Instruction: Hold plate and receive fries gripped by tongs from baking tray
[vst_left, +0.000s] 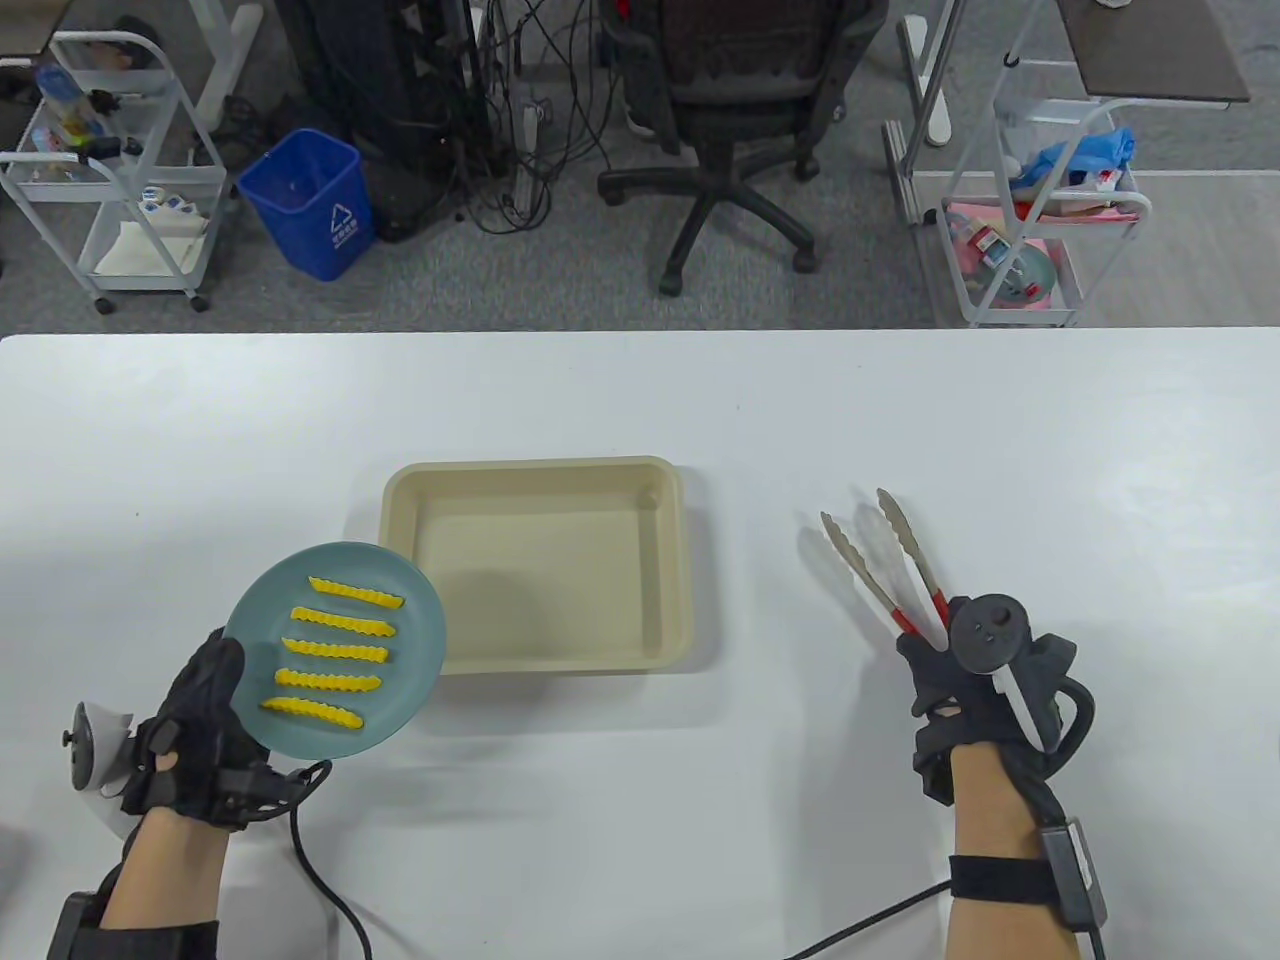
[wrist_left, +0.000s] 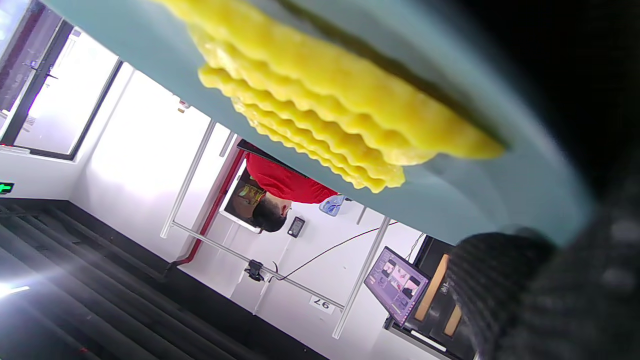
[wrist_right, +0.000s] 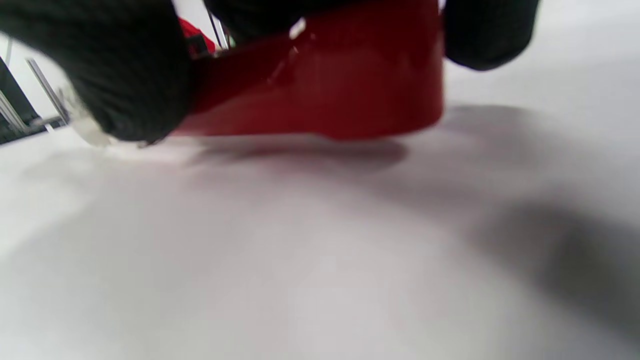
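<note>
Fingers: the left hand (vst_left: 205, 725) grips the near-left rim of the teal plate (vst_left: 415, 625), thumb on top; the right hand (vst_left: 985, 690) wraps the red handles of the tongs (vst_left: 885, 560), whose tips stand apart with nothing between them.
Plate: held up off the worktop (vst_left: 640, 800), tilted a little, overlapping the near-left corner of the baking tray (vst_left: 675, 560).
Fries: five crinkle-cut fries (vst_left: 335, 652) lie in a row on the plate, left of the tray.
Baking tray: beige, with no fries visible inside.
Tongs: well to the right of the tray, low over the worktop; in the right wrist view the red handle (wrist_right: 320, 90) sits just above the surface.
Step in hand: judging by the bare tray and loaded plate, the transfer looks complete and this is the closing phase.
Next move: likely lowering the plate level beside the tray so no fry slides, and laying the tongs down.
Writing: a white recycling mark on the blue bin (vst_left: 310, 200) beyond the tray; its text is too small to read. The left wrist view shows a small tag (wrist_left: 321, 304) reading "97" as it appears.
</note>
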